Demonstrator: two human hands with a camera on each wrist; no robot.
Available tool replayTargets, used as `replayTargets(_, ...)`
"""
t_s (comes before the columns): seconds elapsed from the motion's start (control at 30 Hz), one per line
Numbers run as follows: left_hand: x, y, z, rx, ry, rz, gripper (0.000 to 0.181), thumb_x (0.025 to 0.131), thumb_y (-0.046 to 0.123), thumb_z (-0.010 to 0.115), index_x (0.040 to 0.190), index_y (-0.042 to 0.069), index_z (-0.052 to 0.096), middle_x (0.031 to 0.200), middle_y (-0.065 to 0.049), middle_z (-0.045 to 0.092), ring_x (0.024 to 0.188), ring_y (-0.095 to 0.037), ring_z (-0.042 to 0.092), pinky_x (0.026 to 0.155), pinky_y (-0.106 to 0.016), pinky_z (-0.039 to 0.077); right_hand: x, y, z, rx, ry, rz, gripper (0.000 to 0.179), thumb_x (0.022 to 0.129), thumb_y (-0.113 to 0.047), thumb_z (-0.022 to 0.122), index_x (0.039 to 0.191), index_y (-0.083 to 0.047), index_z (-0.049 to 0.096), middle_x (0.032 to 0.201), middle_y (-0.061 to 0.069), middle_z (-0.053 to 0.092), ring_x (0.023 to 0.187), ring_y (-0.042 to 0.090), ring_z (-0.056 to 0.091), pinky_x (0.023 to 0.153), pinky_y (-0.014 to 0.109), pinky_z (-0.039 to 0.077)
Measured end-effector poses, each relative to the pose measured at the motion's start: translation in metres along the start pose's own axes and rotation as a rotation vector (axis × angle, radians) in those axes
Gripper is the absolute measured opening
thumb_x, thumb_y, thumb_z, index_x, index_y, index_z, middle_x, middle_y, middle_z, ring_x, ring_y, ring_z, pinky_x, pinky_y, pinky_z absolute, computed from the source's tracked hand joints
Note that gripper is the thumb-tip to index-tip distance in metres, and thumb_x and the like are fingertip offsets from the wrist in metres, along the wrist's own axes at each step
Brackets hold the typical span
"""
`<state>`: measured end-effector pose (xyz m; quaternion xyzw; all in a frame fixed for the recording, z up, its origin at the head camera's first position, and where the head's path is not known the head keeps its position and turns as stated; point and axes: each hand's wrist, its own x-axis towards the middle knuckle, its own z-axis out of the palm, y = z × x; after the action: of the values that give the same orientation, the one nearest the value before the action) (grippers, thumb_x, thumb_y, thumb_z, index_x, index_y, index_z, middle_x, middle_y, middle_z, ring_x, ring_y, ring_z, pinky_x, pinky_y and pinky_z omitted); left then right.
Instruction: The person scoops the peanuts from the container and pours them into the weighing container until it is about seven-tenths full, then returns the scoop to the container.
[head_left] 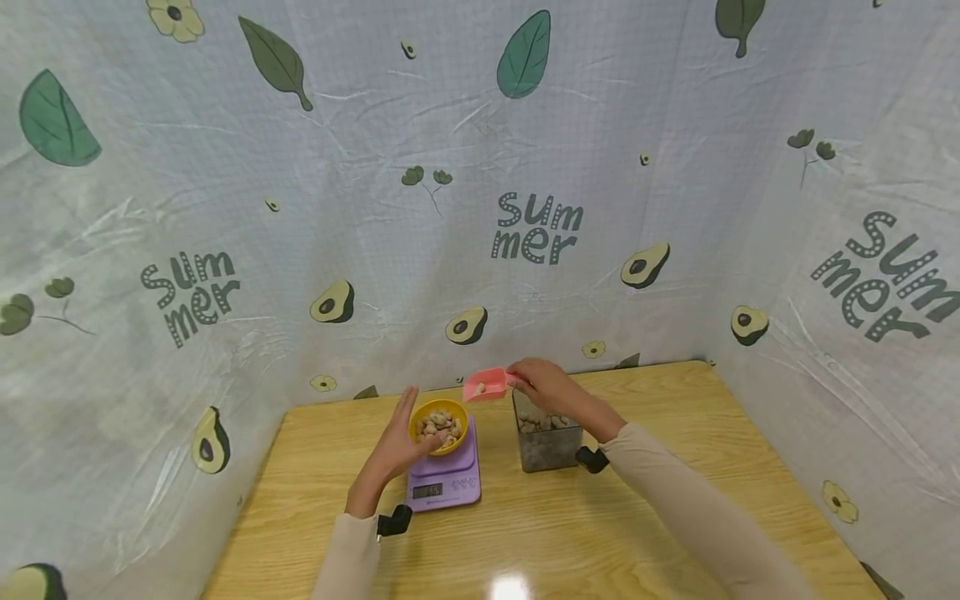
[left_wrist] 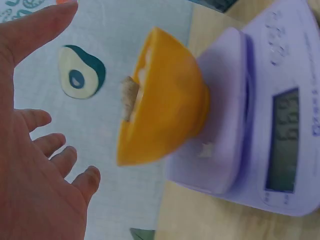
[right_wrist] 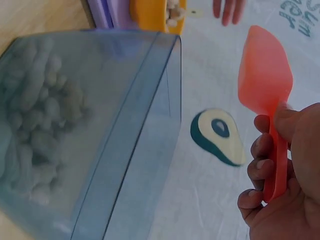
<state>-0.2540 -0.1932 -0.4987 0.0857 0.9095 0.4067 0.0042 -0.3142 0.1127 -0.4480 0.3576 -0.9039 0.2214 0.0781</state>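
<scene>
A coral-pink scoop (head_left: 487, 385) is in my right hand (right_wrist: 285, 170), whose fingers wrap its handle. A small amount of what look like unshelled peanuts lies in the scoop, which is held up between the bowl and the bin. The yellow bowl (left_wrist: 172, 100), holding several peanuts (head_left: 441, 423), stands on a purple kitchen scale (head_left: 444, 487). Beside the bowl's left side is my left hand (head_left: 397, 446), fingers extended and thumb spread; in the left wrist view it is apart from the rim. Below my right hand, a clear bin (right_wrist: 150, 125) contains more peanuts (right_wrist: 40, 120).
Everything stands on a wooden table (head_left: 637, 517). Behind and at both sides hangs a pale sheet (head_left: 375, 208) printed with avocados, leaves and lettering. The scale's display (left_wrist: 283, 140) faces the front. The bin stands right of the scale, with a gap between them.
</scene>
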Motion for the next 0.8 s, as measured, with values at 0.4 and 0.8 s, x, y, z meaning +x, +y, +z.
replayTargets(0.4, 0.0, -0.032, 0.016, 0.013, -0.027, -0.039, 0.111, 0.078, 0.04, 0.081, 0.156, 0.0, 0.013, 0.161, -0.027, 0.016, 0.146, -0.048, 0.023, 0.116, -0.062, 0.025, 0.032, -0.024, 0.027, -0.134, -0.182, 0.05, 0.027, 0.101, -0.028, 0.052, 0.115, -0.01, 0.068, 0.1, 0.003, 0.068, 0.092, 0.019, 0.064, 0.086, 0.036, 0.053)
replayTargets(0.8, 0.001, -0.037, 0.019, 0.018, -0.05, -0.072, 0.108, 0.081, 0.041, 0.079, 0.155, -0.003, 0.014, 0.16, -0.028, 0.019, 0.146, -0.047, 0.025, 0.116, -0.062, 0.025, 0.043, -0.042, 0.012, -0.375, -0.148, -0.037, 0.014, 0.097, -0.023, 0.062, 0.098, -0.013, 0.072, 0.088, 0.002, 0.066, 0.079, 0.017, 0.061, 0.073, 0.032, 0.053)
